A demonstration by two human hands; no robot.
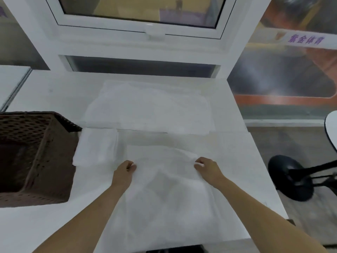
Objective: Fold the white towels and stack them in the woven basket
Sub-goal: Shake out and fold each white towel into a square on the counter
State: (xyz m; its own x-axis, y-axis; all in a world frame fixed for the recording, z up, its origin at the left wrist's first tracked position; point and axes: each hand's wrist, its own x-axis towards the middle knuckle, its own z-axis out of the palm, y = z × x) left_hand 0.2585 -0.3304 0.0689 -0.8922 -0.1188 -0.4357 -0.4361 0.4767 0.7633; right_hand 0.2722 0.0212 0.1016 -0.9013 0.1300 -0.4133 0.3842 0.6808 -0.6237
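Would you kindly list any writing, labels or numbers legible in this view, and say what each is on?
"紫金体育": purple characters on a white strip across the glass panel at upper right; slightly blurred, so this reading is not certain.
Purple marks on the glass at the far upper left edge: cut off and too blurred to read.
No writing shows on the towels, the woven basket or the table.

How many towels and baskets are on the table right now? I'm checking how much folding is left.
Towel being folded, pinched by the left hand and right hand: 1
Folded towel beside the basket: 1
Loose towel pile at the back, number of towels in it unclear: 1
Woven basket: 1
Total: 4
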